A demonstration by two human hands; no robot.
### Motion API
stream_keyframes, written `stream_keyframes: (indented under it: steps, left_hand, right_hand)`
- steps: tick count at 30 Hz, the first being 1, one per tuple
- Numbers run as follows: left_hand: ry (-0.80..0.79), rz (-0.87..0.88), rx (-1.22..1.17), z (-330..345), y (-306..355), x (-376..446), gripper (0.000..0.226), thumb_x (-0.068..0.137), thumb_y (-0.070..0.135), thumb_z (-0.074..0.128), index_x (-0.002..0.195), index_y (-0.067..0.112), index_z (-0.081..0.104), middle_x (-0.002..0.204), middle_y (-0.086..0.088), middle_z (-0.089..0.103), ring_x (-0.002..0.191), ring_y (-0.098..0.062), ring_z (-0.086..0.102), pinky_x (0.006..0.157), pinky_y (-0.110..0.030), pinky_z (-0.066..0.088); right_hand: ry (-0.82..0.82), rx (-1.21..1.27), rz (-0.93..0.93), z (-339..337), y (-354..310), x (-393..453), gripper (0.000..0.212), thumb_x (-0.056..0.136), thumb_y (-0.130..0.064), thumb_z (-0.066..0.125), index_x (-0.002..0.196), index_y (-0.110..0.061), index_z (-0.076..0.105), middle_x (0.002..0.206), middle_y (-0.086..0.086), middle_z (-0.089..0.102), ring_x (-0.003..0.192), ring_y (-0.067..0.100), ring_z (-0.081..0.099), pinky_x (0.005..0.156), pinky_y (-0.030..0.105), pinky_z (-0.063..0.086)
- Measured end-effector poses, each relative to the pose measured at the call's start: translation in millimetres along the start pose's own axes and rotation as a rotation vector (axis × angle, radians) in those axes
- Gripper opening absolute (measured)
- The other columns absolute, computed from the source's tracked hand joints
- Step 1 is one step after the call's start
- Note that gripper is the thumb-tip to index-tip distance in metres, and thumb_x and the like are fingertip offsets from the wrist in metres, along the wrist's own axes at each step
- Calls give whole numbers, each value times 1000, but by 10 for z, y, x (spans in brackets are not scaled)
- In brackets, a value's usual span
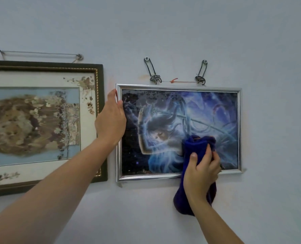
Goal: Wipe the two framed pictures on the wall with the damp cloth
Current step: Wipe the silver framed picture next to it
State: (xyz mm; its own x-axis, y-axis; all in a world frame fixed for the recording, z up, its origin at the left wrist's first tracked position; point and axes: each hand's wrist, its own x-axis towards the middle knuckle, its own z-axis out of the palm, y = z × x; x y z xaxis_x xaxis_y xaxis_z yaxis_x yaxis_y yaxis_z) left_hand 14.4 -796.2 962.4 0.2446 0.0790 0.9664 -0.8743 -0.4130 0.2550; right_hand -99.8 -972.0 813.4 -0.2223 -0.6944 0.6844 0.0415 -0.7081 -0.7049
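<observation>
Two framed pictures hang side by side on a pale wall. The silver-framed blue fantasy picture point(179, 120) is on the right. My right hand point(201, 170) grips a dark blue cloth point(197, 145) and presses it against the lower right of that picture's glass; the cloth's tail hangs below the frame. My left hand point(111, 118) lies flat against the silver frame's left edge, fingers together, steadying it. The larger dark-framed picture with brown pressed leaves point(40, 120) hangs on the left, partly cut off by the view's edge.
Two metal hooks point(154, 74) and a cord hold the silver frame from above. A nail point(79, 56) and a wire hold the left frame. Bare wall surrounds both pictures, with faint stains above the silver frame.
</observation>
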Motion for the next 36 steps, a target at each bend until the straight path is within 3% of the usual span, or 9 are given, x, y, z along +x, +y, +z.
stream_keyframes:
  steps: [5, 9, 14, 19, 25, 27, 32, 34, 36]
  left_hand:
    - [-42, -56, -130, 72, -19, -4, 38, 103, 30, 28, 141, 23, 26, 76, 1, 56, 59, -19, 53, 57, -31, 37]
    - [-23, -70, -165, 132, -36, -40, 40, 104, 29, 27, 144, 24, 25, 57, 5, 49, 46, -12, 47, 44, -25, 29]
    - [86, -49, -103, 197, -37, -96, 46, 104, 31, 27, 149, 23, 26, 76, 1, 56, 58, -17, 51, 51, -30, 40]
    - [91, 11, -49, 218, -53, -89, 47, 104, 25, 33, 149, 16, 27, 60, 6, 37, 45, -7, 31, 39, -22, 26]
    - [21, 12, -49, 164, -44, -85, 49, 104, 25, 32, 151, 17, 20, 55, 6, 34, 47, -16, 37, 42, -33, 39]
    - [-4, 11, -38, 142, -41, -85, 50, 104, 26, 31, 151, 17, 18, 56, 2, 38, 48, -19, 42, 44, -36, 43]
    - [-54, 80, 1, 102, -137, -50, 52, 104, 31, 25, 152, 20, 11, 59, -2, 51, 49, -16, 51, 49, -36, 49]
    - [-80, 107, 2, 93, -168, -46, 53, 104, 31, 25, 152, 21, 8, 59, 4, 49, 50, -11, 51, 52, -31, 47]
    - [-94, 101, -20, 78, -188, -81, 54, 103, 32, 26, 152, 21, 7, 62, 3, 51, 53, -13, 54, 55, -33, 50]
  right_hand:
    - [-223, -223, -342, 95, -140, -340, 63, 96, -48, 35, 147, -12, 38, 149, 16, 41, 133, 37, 36, 109, 55, 27]
    - [-376, -297, -649, 274, -387, -378, 69, 97, -54, 27, 154, -16, 22, 159, 9, 26, 146, 31, 19, 119, 52, 10]
    - [-391, -362, -955, 331, -612, 177, 63, 98, -45, 36, 152, -15, 28, 159, 6, 29, 146, 32, 23, 119, 51, 14]
    - [-239, -307, -713, 207, -538, 790, 60, 99, -43, 36, 150, -13, 33, 155, 11, 36, 138, 37, 31, 114, 52, 25]
    - [-44, -133, -137, 86, -172, 520, 70, 94, -48, 36, 151, -8, 32, 153, 19, 35, 132, 44, 32, 108, 55, 27]
    - [-99, -170, -198, 129, -217, 131, 73, 93, -53, 35, 151, -8, 29, 152, 20, 34, 133, 43, 30, 110, 59, 28]
    - [-280, -273, -684, 467, -697, -330, 69, 96, -55, 28, 153, -15, 24, 157, 10, 29, 141, 34, 21, 117, 52, 10]
    - [-287, -248, -730, 542, -968, -117, 67, 97, -52, 31, 154, -17, 23, 158, 11, 27, 142, 35, 18, 118, 51, 7]
    - [-241, -230, -728, 554, -1183, 213, 65, 97, -48, 41, 152, -14, 29, 155, 14, 31, 139, 39, 24, 116, 53, 16]
